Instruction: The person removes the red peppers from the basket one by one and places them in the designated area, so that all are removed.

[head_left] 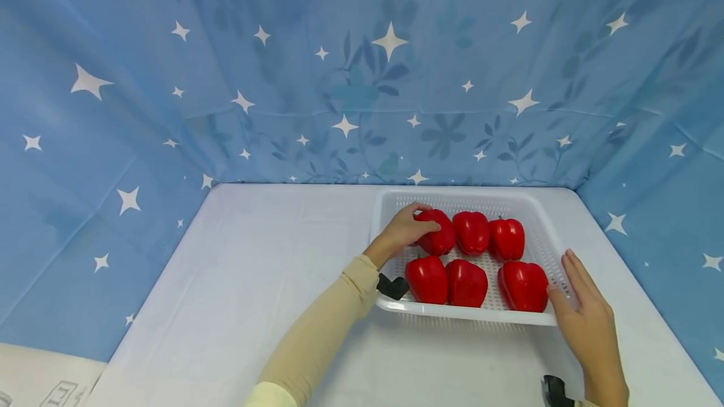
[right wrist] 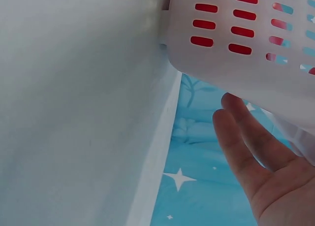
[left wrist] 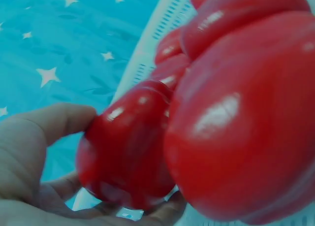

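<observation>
My left hand (head_left: 404,229) holds a red bell pepper (head_left: 438,234) at the back left of a white perforated plastic basket (head_left: 452,310). In the left wrist view its fingers and thumb curl around that pepper (left wrist: 128,147), with another glossy pepper (left wrist: 246,117) large beside it. My right hand (head_left: 591,319) is at the basket's right side, thumb over the rim and fingers along the outside. From the right wrist, two fingers (right wrist: 236,142) reach up to the basket wall (right wrist: 216,63); the thumb is hidden there.
Several more red bell peppers lie in the basket, including one (head_left: 471,232) at the back, one (head_left: 466,282) in front and one (head_left: 523,286) near the right hand. The basket rests on a white table (head_left: 271,256), backed by a blue star-patterned cloth (head_left: 317,80).
</observation>
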The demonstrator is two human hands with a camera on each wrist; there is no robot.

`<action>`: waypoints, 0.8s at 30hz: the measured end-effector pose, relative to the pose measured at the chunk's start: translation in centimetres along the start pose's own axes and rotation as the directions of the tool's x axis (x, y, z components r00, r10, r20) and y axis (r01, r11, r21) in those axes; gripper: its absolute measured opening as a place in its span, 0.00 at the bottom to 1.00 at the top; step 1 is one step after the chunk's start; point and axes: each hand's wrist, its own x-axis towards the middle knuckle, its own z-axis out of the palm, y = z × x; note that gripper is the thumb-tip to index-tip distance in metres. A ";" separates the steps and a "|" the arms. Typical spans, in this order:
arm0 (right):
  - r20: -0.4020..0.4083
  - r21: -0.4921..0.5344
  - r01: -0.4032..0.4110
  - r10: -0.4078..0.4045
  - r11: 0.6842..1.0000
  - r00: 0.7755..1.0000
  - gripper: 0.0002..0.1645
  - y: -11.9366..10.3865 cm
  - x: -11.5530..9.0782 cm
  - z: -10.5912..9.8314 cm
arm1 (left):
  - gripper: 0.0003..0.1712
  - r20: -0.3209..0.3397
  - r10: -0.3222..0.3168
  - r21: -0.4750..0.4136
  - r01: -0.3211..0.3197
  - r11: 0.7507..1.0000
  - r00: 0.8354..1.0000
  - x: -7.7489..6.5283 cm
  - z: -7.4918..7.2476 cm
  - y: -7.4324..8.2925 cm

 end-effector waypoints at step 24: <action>0.010 0.059 -0.058 0.057 0.997 0.998 0.39 0.2 0.1 0.0 | 0.33 -0.058 0.235 -0.349 -0.240 0.906 0.970 -4.4 -6.3 1.3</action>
